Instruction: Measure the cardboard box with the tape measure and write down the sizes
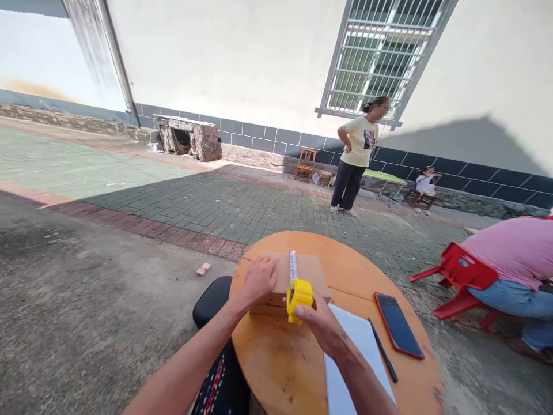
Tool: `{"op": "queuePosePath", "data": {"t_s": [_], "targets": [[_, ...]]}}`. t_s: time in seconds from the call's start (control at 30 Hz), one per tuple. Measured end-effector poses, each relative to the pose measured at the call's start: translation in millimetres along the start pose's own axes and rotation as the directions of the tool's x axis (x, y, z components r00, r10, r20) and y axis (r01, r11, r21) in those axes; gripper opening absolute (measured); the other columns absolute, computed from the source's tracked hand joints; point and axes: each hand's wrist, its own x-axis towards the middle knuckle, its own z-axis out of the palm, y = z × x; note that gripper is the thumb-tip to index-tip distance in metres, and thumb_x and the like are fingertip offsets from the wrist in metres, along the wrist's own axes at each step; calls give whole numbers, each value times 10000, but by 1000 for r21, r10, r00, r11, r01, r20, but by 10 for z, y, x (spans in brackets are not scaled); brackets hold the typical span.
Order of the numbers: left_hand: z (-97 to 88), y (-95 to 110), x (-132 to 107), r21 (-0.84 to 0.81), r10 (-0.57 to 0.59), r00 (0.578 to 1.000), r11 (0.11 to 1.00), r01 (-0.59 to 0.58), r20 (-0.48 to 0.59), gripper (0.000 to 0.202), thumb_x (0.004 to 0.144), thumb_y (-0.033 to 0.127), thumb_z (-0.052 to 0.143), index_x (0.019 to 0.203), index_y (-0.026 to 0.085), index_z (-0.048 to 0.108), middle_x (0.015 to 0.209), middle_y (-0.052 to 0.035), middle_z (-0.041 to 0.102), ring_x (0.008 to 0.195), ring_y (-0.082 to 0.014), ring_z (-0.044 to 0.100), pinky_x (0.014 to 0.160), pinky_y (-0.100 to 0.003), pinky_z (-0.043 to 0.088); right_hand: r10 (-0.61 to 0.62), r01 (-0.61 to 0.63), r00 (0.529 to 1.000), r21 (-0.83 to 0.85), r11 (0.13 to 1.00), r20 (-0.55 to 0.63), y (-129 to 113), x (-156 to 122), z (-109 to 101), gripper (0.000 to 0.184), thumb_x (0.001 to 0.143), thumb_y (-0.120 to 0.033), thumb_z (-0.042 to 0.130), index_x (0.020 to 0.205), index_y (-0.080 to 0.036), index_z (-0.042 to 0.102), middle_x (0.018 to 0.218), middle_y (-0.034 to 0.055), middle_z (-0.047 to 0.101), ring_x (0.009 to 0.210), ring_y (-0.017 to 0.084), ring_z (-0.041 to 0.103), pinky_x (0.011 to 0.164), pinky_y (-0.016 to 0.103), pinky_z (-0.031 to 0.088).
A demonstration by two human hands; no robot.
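Observation:
A brown cardboard box (309, 270) lies on the round wooden table (276, 363). My left hand (260, 278) rests on the left part of its top, fingers stretched out and lying flat. My right hand (317, 317) is closed around a yellow tape measure (300, 297) at the near edge of the box. From the case, the pulled-out blade (292, 264) runs away from me across the box top, ending near its far edge. Part of the box's near side is hidden by the tape measure and my hands.
White paper (345, 340), a black pen (383, 351) and a red-edged phone (398, 324) lie on the table's right side. A black seat (211, 301) stands at the left. A person (358, 153) stands beyond; another sits on a red chair (464, 276) at right.

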Motion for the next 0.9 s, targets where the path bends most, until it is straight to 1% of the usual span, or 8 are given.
{"op": "queuePosePath", "data": {"t_s": [0.13,0.2,0.33,0.43,0.53,0.7,0.9], "targets": [[-22,11,4,10,20,1000,1000,-20,11,347,877,181,457,1184,201,618,1091,-83,667,1073,-238,566,997,-382,398,8,-7,1000,-35,999,18,25,-70,32,549,624,-497,813,1045,-194,635,956,52,645,885,218,563,768,326,429],[-31,17,6,15,29,999,999,-29,14,344,883,181,449,1177,208,624,1087,-78,667,1066,-238,564,997,-383,396,13,-12,1000,-43,999,17,58,-123,39,553,613,-495,819,1044,-201,633,941,38,632,879,212,552,754,316,425],[-36,15,3,21,38,999,999,-39,20,342,884,169,447,1165,222,633,1080,-69,665,1063,-233,562,992,-373,400,4,-3,1000,-62,998,21,140,-206,39,571,604,-466,832,1065,-206,619,897,10,592,854,192,521,727,294,398],[-30,8,3,24,44,999,999,-44,22,336,888,166,443,1151,224,644,1070,-69,669,1060,-231,562,997,-375,397,1,1,1000,-80,997,26,172,-226,38,597,598,-460,834,1083,-198,605,924,18,594,853,190,504,712,287,377],[-22,2,6,22,46,999,999,-46,22,334,893,168,439,1147,220,649,1070,-72,671,1059,-234,562,996,-382,398,-2,4,1000,-82,997,29,175,-222,35,606,601,-471,827,1087,-192,596,928,23,591,842,188,488,704,288,368],[-21,3,7,14,49,998,999,-50,24,338,898,160,425,1138,234,650,1071,-70,668,1067,-224,563,986,-379,408,-9,11,1000,-93,996,28,160,-223,26,549,632,-464,811,1060,-195,596,900,14,569,836,187,478,699,285,367],[-23,10,3,18,54,998,998,-54,25,335,886,148,434,1116,244,659,1068,-61,666,1064,-223,563,986,-374,408,6,-3,999,-71,997,48,127,-261,29,622,603,-476,825,1113,-205,595,942,19,591,844,185,481,712,282,364]]}}
